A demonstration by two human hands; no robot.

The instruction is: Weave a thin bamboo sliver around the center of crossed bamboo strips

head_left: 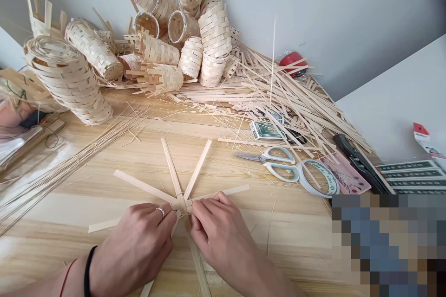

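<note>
Where the table [299,227] reaches the left of the view, a tall woven cylinder [71,81] leans over, coiled strip showing at its top. Beside it, a bundle of thin splints [94,151] slants toward the lower left edge. Next comes the person's left hand [139,236], with a ring [160,212] on one finger and a black band [89,271] at the wrist; its fingers are drawn together, pinching the left side of a star of crossed strips [181,202]. That star lies on the table at the front middle, its flat arms fanning outward, some partly hidden under the hands. Behind it, against the wall, a heap of woven baskets [214,32] lies jumbled, several tipped on their sides. The right hand [223,229] is curled narrow, thumb and fingers pinched on the star's right side, near the left hand's fingertips. Farther right lie scissors [266,155], blades pointing left, and beyond them a green box [266,131]. A large pile of loose strips [296,90] spreads behind. A tape roll [331,181] touches the scissors' handles, with a pink case [348,176] beside it.
</note>
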